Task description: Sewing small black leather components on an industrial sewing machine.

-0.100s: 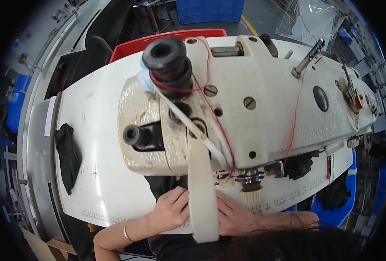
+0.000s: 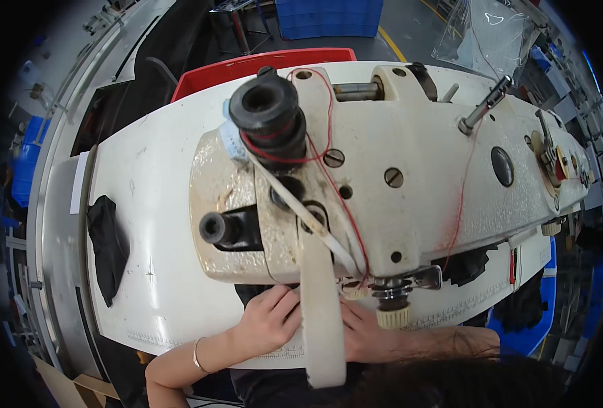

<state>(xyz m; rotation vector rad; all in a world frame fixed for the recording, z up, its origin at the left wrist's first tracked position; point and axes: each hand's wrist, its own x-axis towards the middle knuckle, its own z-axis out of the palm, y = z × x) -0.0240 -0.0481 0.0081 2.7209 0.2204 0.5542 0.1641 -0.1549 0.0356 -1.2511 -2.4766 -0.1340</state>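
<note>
A white sewing machine (image 2: 424, 204) stands over the work, red thread running across its top. Beneath its head, a piece of black cloth (image 2: 247, 292) shows only in part. My left hand (image 2: 271, 321), with a bangle on the wrist, is at the cloth's near edge, its fingers curled together on it. Close by on the right, my right hand (image 2: 369, 334) has its fingers bent and pressed together. A white lever (image 2: 322, 326) hangs between the hands and covers part of both. The fingertips, the needle and anything in the right hand are hidden.
Another black cloth piece (image 2: 106, 248) lies on the left of the white table (image 2: 159, 156). More black cloth (image 2: 468, 265) lies behind the machine arm. A red bin (image 2: 267, 64) stands beyond the table; a blue bin (image 2: 543, 316) with dark cloth is at the right.
In the picture, the machine head sits slightly lower and farther right. My left hand has edged forward a little, and less of the cloth beneath the head shows.
</note>
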